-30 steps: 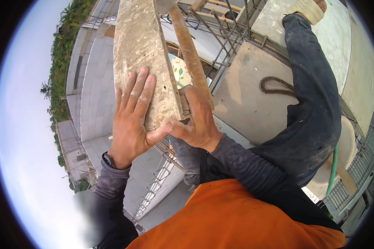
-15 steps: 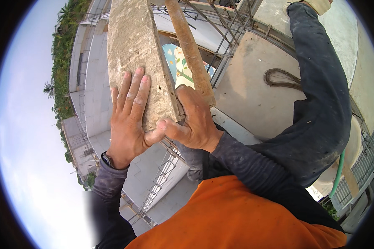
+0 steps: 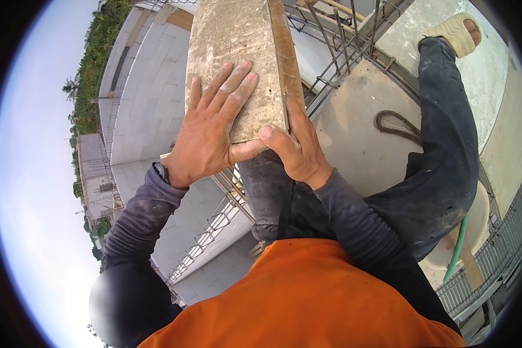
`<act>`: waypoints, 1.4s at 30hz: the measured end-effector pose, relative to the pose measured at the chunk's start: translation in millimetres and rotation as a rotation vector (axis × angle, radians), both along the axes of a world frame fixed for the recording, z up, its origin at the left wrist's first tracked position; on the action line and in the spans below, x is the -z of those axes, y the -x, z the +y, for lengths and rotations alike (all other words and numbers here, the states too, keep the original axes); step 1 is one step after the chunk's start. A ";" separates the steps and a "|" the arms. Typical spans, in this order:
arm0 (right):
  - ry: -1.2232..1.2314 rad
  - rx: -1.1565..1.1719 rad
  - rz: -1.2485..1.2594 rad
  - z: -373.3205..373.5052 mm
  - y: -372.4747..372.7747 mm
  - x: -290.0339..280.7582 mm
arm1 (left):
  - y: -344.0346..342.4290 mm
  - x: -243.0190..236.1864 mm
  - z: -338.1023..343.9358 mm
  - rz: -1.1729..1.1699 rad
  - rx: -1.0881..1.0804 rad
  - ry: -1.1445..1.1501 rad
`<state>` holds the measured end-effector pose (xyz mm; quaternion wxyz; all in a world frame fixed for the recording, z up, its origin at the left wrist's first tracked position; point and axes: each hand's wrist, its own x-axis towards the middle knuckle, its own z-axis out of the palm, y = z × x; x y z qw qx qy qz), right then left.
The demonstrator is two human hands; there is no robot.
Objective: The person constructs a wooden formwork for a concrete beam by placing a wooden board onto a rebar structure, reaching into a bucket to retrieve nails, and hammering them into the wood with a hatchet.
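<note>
A rough, pale wooden board (image 3: 232, 35), flecked with white, stands out from my lap toward the top of the view. My left hand (image 3: 206, 133) lies on its face with fingers stretched out and spread, the thumb along its lower end. At the lower right corner, my right hand (image 3: 298, 148) grips the board, thumb at the corner and fingers round the side, partly hidden. A browner timber strip (image 3: 287, 58) runs along the board's right side.
Steel rebar (image 3: 339, 43), a grey panel (image 3: 354, 98) and a wire coil (image 3: 397, 130) lie rightward, beside my bent leg and sandalled foot (image 3: 458, 35). A green hose (image 3: 458, 249) crosses a pale basin (image 3: 475, 203). Leftward, block walls (image 3: 145, 93) drop away from this raised spot.
The board and both hands have shifted up and to the right in the view. The gap between board and brown strip, with the patterned patch behind it, has closed from sight.
</note>
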<state>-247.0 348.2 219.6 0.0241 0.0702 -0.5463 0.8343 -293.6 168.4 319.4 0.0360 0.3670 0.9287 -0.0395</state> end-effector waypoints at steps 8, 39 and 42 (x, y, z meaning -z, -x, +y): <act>0.016 -0.018 0.019 -17.5 -1.2 26.4 | -25.1 -39.3 -112.1 -0.173 -0.374 -0.647; 0.189 0.120 -0.104 11.6 2.7 77.9 | -40.9 15.7 -138.0 0.098 0.040 -0.584; 0.172 0.094 -0.095 9.2 4.2 79.3 | -38.5 20.6 -139.6 0.125 0.098 -0.600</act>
